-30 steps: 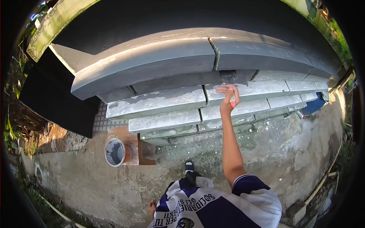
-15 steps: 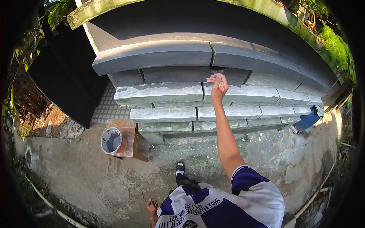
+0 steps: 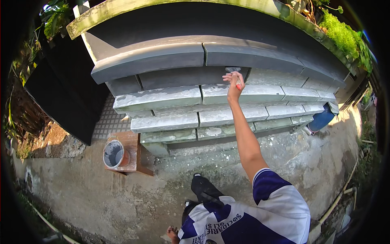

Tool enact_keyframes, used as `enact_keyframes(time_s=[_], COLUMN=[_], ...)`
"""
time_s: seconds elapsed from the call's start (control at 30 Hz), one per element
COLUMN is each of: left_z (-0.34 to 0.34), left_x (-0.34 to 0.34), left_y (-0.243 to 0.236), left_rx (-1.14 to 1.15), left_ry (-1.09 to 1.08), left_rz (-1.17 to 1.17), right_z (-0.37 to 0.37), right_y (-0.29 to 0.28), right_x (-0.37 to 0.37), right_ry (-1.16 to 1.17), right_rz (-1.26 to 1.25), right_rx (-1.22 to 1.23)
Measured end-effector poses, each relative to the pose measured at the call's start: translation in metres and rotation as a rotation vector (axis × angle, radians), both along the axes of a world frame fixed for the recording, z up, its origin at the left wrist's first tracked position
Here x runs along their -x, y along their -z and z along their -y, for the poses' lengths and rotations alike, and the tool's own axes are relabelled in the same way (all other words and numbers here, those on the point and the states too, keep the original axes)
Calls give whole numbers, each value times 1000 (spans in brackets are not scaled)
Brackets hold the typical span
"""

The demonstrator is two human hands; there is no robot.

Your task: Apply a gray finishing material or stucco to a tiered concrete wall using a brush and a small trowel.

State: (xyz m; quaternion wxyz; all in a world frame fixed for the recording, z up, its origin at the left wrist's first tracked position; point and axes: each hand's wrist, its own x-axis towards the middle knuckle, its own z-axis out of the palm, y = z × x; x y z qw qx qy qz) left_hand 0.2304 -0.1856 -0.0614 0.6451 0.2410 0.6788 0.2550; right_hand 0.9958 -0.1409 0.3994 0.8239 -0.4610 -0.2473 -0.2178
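Note:
My right hand (image 3: 234, 83) grips a paintbrush (image 3: 238, 85) with a red-tipped handle, its dark bristles against the recessed grey band (image 3: 178, 78) beneath an overhanging dark-grey ledge (image 3: 248, 57). This band is dark to the left of the brush and pale to its right. The lower ledges (image 3: 158, 120) are patchy white and pale green concrete. Low at the bottom, my left hand (image 3: 172, 232) hangs beside my shirt, fingers apart and holding nothing. A bucket of grey paint (image 3: 113, 153) sits on a wooden stool (image 3: 136, 144) left of the steps.
A mossy beam (image 3: 122, 8) arches overhead, plants (image 3: 339, 36) at the right. A dark panel (image 3: 57, 101) and tiled patch (image 3: 107, 124) lie left. A blue barrel (image 3: 319, 120) stands at the steps' right end; pipes (image 3: 339, 195) run along the stained concrete ground (image 3: 93, 195).
The view has shifted. My right hand and brush have moved slightly left along the band under the ledge. My dark-trousered legs and feet have shifted at the bottom.

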Motion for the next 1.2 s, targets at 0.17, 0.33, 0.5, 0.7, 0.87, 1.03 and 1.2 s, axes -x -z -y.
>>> enact_keyframes(time_s=[0.17,0.33,0.5,0.7,0.87,1.03,1.2], left_z=[6,12,42,23,23,35,39], left_x=[32,-25,-59,-113,-122,-113,-115], left_y=[6,24,13,-11,-19,2,18], left_rx=[-1,-105,-186,5,-92,-67,-101], left_ry=[-98,-124,-114,-134,-136,-146,-152], left_rz=[208,217,238,42,69,95,177], right_z=[-14,6,-4,3,40,61,78], right_y=[46,78,84,64,-13,38,97], right_x=[-6,-10,-6,-40,-32,-55,-58], right_ry=[-104,-53,-56,-103,-104,-34,-58], right_rz=[-74,-188,-393,-549,-85,-71,-336], right_rx=[143,167,97,-50,-18,141,63])
